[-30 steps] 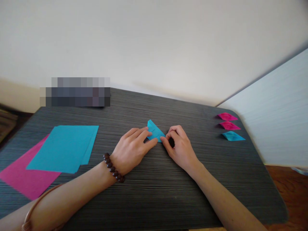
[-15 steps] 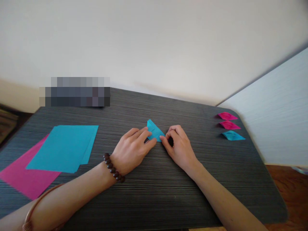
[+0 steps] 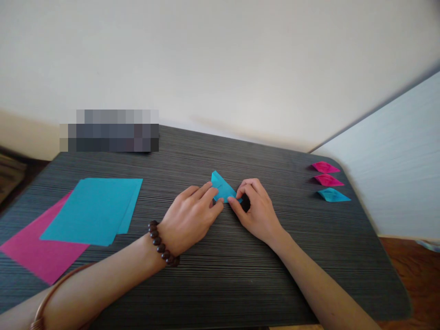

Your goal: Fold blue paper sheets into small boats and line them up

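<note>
blue paper lies between spread left hand and right hand pinching its corner.

A dark, finely lined table stood by a pale wall.
At its far left sat an object masked by coarse squares. On the right, a light, faintly streaked panel met the wall along a slanting edge. Below it showed reddish-brown floor and a pale item, too small to identify; a brownish shape stood left of the table.
</note>
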The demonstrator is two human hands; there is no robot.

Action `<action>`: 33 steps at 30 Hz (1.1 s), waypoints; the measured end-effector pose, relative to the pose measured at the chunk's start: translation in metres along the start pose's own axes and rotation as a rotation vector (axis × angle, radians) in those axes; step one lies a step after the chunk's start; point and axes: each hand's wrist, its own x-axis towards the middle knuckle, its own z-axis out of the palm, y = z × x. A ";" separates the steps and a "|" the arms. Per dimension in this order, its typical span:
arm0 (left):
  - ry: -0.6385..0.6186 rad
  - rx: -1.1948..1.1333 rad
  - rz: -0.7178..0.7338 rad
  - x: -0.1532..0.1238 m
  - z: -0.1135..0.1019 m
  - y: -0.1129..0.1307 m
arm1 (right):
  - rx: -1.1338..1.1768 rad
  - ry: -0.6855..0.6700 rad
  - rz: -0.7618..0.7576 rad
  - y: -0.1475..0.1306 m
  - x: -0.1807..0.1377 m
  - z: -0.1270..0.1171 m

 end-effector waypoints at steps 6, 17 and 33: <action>0.014 -0.019 -0.011 -0.001 0.000 -0.001 | 0.087 -0.053 -0.004 0.001 0.002 -0.007; 0.053 -0.016 0.002 -0.001 0.001 -0.001 | 0.204 -0.098 0.015 0.005 0.002 -0.014; 0.054 -0.027 0.007 -0.003 -0.001 -0.002 | 0.277 -0.159 -0.010 0.008 0.004 -0.022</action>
